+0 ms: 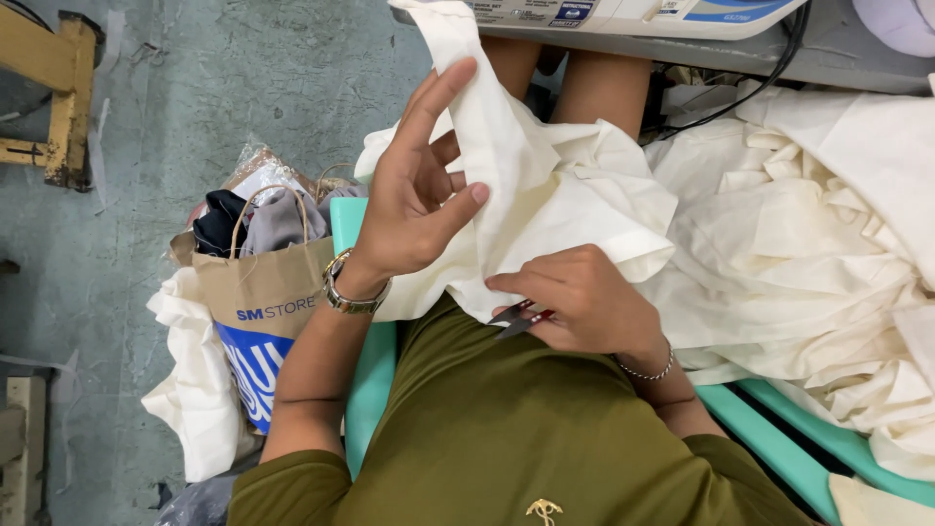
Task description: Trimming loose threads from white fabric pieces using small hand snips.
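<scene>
Grey concrete floor [243, 68] fills the left of the view, with a yellow wooden frame [58, 97] at its far edge. Beside the person's left arm stands a brown paper shopping bag [263, 302] stuffed with dark and grey folded clothes, and a white bundle [190, 380] lies against it on the floor. The person sits on a turquoise seat [375, 380], olive-green shirt [506, 429] in the foreground. The left hand [419, 205], a metal watch [349, 292] on its wrist, is raised with fingers spread, thumb and fingertips pinching a fold of cream cloth [545, 185] that drapes over the lap. The right hand [584, 302], wearing a thin bracelet [648, 373], is closed around small thread snips [521, 317], whose blades poke out just under the cloth's edge. A large heap of the same cream fabric [808, 263] crowds the right side, spilling over the seat. At the top edge sits a white machine [633, 15] with a black cable [740, 83] trailing down.
</scene>
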